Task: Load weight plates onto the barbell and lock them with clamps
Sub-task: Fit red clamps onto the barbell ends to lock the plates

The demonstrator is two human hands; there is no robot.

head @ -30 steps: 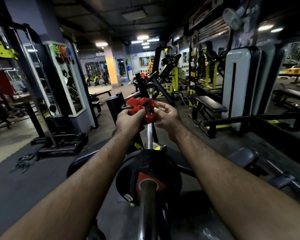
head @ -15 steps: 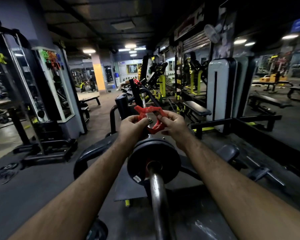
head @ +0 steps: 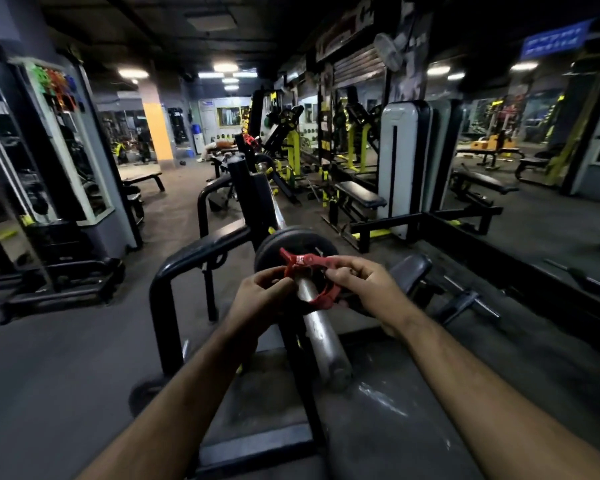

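Two bare hands hold a red plastic ring-shaped barbell clamp (head: 305,280) around a worn silver steel barbell sleeve (head: 321,336); the sleeve's long axis runs from its near end, close to the viewer, away toward a black round weight plate (head: 293,241) already loaded on it; the clamp sits just short of that plate, so the plate lies straight ahead along the bar; the left hand (head: 262,297) pinches the clamp's left side, fingers curled; the right hand (head: 362,289) grips its right side and lever, fingers bent; both forearms reach forward, about equally near; whether the clamp touches the plate cannot be told.
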